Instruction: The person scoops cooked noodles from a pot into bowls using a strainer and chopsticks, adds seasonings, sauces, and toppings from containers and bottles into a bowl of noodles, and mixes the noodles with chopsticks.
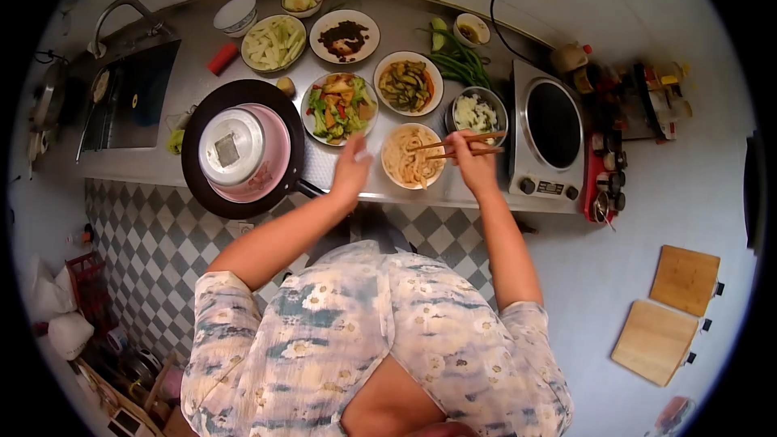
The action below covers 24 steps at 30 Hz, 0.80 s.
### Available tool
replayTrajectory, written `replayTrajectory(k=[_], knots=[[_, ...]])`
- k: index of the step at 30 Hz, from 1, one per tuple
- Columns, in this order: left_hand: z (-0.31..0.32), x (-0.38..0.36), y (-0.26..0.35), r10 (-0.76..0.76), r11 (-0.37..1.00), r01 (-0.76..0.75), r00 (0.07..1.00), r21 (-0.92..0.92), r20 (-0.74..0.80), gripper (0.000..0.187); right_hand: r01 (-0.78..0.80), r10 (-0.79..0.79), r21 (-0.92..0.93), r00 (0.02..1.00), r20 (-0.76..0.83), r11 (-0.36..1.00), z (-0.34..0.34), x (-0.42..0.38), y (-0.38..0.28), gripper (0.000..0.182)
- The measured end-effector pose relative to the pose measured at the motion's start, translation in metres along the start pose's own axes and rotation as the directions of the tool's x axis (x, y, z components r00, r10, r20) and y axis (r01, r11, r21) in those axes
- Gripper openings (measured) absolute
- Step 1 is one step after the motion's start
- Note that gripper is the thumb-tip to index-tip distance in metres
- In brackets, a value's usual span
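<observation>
Gripping chopsticks (457, 146), the right hand (472, 163) is closed round them, tips held over the noodle bowl (413, 156). Left hand (353, 168) is seen just left of that bowl, fingers loosely curled, nothing held; bowl contact cannot be told. Strands are best lifted with the bowl steadied. Induction cooker (550, 133) sits right of the bowl. No readable writing is seen

A black pan (212, 186) sits beside the sink (154, 81); an induction cooker (553, 125) stands right.
</observation>
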<state>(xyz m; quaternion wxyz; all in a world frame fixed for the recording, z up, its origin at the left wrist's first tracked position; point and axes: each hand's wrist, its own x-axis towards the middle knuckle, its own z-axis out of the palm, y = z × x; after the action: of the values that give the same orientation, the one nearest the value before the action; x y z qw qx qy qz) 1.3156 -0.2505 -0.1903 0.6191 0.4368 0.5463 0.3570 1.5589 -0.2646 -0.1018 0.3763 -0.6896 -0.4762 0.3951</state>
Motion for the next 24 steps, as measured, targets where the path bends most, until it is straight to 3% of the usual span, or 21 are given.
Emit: replayTrajectory(k=[2,4,6,8,10,12,13,17,24], knots=[[-0.027,0.041,0.039,0.120,0.989,-0.122,0.992,-0.084,-0.034,0.051,0.048,-0.044,0.122,0.998,-0.034,0.991,-0.009,-0.003,-0.022,0.023],[-0.048,0.101,0.058,0.138,0.987,-0.122,0.976,0.100,-0.167,0.048,0.069,-0.058,0.154,0.996,-0.074,0.986,-0.016,-0.002,-0.028,0.025],[-0.058,0.184,0.024,0.192,0.981,-0.168,0.906,0.096,-0.378,0.034,0.103,-0.093,0.226,0.994,-0.054,0.969,-0.015,-0.007,-0.027,0.030],[-0.063,0.195,0.068,0.035,0.982,0.027,0.946,0.185,-0.322,0.034,0.121,-0.121,0.247,0.993,-0.017,0.961,-0.015,-0.014,-0.031,0.032],[-0.069,0.224,0.070,-0.103,0.964,0.179,0.935,0.199,-0.340,0.035,0.105,-0.108,0.258,0.994,-0.003,0.960,-0.019,-0.018,-0.020,0.038],[-0.074,0.262,0.047,-0.203,0.952,0.278,0.886,0.127,-0.416,0.038,0.051,-0.045,0.326,0.999,-0.027,0.944,-0.024,-0.025,-0.017,0.037],[-0.077,0.266,0.051,-0.349,0.928,0.371,0.860,-0.011,-0.373,0.043,0.030,-0.015,0.349,0.999,-0.045,0.937,-0.027,-0.028,-0.009,0.039],[-0.088,0.290,0.037,-0.335,0.941,0.335,0.894,-0.054,-0.297,0.041,-0.052,0.085,0.346,0.993,-0.079,0.937,-0.042,-0.037,0.012,0.044],[-0.079,0.286,0.043,-0.239,0.968,0.198,0.915,-0.152,-0.325,0.051,-0.023,0.102,0.438,0.982,-0.158,0.899,-0.049,-0.036,0.024,0.043]])
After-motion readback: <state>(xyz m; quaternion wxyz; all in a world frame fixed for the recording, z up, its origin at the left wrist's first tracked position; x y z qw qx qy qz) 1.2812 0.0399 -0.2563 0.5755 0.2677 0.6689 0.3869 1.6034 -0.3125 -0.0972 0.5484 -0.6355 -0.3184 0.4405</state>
